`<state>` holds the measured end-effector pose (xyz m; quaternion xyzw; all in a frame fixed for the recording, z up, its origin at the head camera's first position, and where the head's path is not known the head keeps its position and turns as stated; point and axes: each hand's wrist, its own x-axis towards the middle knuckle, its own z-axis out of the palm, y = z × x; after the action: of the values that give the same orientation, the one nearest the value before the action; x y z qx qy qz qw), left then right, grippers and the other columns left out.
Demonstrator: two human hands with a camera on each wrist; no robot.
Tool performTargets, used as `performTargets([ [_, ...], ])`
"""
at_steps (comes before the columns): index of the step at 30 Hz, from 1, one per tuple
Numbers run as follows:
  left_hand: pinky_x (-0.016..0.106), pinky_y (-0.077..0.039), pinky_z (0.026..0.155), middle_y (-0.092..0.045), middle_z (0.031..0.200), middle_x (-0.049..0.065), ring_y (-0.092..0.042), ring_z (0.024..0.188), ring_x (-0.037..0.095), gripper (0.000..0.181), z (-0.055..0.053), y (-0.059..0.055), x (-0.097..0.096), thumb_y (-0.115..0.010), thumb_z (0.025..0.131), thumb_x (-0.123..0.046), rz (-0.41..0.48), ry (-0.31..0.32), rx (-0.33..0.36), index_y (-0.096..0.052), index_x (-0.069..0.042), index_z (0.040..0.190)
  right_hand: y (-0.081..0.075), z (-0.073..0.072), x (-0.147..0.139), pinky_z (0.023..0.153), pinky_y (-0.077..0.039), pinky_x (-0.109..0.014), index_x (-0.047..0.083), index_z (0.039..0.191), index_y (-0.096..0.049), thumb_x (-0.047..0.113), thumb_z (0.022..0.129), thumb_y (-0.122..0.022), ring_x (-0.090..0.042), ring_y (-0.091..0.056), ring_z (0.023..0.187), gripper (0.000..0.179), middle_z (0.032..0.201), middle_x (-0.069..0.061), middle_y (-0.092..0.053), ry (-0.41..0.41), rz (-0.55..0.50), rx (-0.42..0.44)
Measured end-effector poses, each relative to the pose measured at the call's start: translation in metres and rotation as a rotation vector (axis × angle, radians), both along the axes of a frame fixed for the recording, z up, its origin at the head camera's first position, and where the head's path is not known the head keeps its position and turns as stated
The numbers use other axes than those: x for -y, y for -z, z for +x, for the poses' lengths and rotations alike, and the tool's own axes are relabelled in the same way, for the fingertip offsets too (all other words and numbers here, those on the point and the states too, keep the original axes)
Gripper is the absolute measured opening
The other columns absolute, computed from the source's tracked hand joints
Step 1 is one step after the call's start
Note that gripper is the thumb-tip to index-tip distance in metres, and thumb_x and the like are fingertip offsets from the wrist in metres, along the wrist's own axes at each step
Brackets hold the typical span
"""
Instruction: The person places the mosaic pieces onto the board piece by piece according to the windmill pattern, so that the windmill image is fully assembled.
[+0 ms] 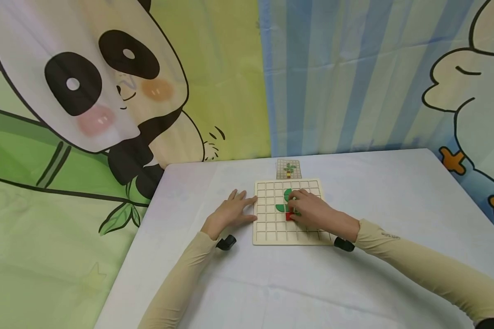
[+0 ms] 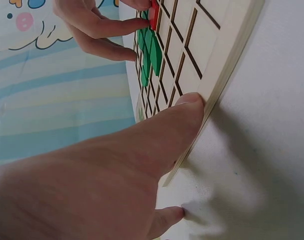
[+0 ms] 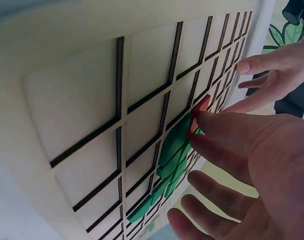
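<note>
A pale wooden grid board (image 1: 267,233) lies on the white table. Green curved pieces (image 3: 173,142) sit in its cells around the middle, partly covered by my right hand (image 1: 314,211) in the head view. That hand reaches over the board, its thumb and index finger pinching a small red piece (image 3: 202,104) at the grid beside the green ones; its other fingers are loosely bent. At the board's left edge is my left hand (image 1: 230,211), fingers spread and holding nothing. Its thumb (image 2: 189,105) rests against the board's rim.
Just behind the board lies a small pattern card (image 1: 281,169) showing green, yellow and red shapes on a grid. A curtain with a printed panda (image 1: 148,123) and blue stripes hangs behind the table (image 1: 214,292). Black cameras (image 1: 226,242) are worn at both wrists.
</note>
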<state>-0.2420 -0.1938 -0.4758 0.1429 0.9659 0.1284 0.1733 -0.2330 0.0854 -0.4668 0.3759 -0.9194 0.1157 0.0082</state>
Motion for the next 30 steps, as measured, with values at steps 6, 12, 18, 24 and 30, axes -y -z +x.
performTargets([
  [6,0.065,-0.023,0.120,-0.020,0.167,0.016,-0.006,0.156,0.042,0.072,-0.002,-0.001,-0.002,-0.065,0.094,-0.050,0.006,0.006,0.009,-0.038,-0.028,0.156,-0.012,-0.006,-0.020,0.087,-0.055,-0.047,0.013,0.095,-0.074,0.012,0.091,-0.074,-0.036,-0.059,0.114,0.004,0.122,-0.016,-0.064,0.060,-0.039,0.021],
  [12,0.065,-0.022,0.120,-0.021,0.167,0.015,-0.006,0.156,0.042,0.071,-0.003,0.000,-0.001,-0.066,0.094,-0.049,-0.006,-0.009,0.005,-0.038,-0.029,0.156,-0.026,-0.018,-0.061,0.089,-0.053,-0.048,0.007,0.108,-0.072,0.015,0.096,-0.068,-0.034,-0.060,0.106,0.016,0.115,-0.015,-0.065,0.174,0.063,0.178],
  [18,0.066,-0.023,0.120,-0.021,0.167,0.016,-0.007,0.156,0.043,0.071,-0.001,0.001,0.000,-0.065,0.094,-0.049,0.006,0.007,0.004,-0.038,-0.028,0.156,-0.025,-0.009,-0.096,0.079,-0.052,-0.042,0.011,0.098,-0.069,0.035,0.085,-0.080,-0.027,-0.055,0.094,0.029,0.109,-0.010,-0.064,0.236,0.240,0.289],
  [24,0.066,-0.024,0.119,-0.021,0.167,0.015,-0.007,0.156,0.042,0.071,0.002,0.001,-0.001,-0.066,0.094,-0.049,0.001,0.004,0.006,-0.039,-0.027,0.156,-0.014,0.002,-0.104,0.074,-0.053,-0.039,0.014,0.083,-0.064,0.026,0.081,-0.082,-0.026,-0.055,0.090,0.021,0.105,-0.010,-0.064,0.204,0.310,0.175],
  [30,0.065,-0.024,0.119,-0.022,0.167,0.016,-0.008,0.155,0.044,0.070,0.002,-0.002,0.000,-0.066,0.095,-0.049,0.007,0.007,-0.006,-0.039,-0.027,0.156,-0.030,0.003,-0.083,0.085,-0.055,-0.045,0.013,0.087,-0.067,0.024,0.082,-0.082,-0.032,-0.059,0.102,0.019,0.113,-0.012,-0.065,0.180,0.211,0.121],
])
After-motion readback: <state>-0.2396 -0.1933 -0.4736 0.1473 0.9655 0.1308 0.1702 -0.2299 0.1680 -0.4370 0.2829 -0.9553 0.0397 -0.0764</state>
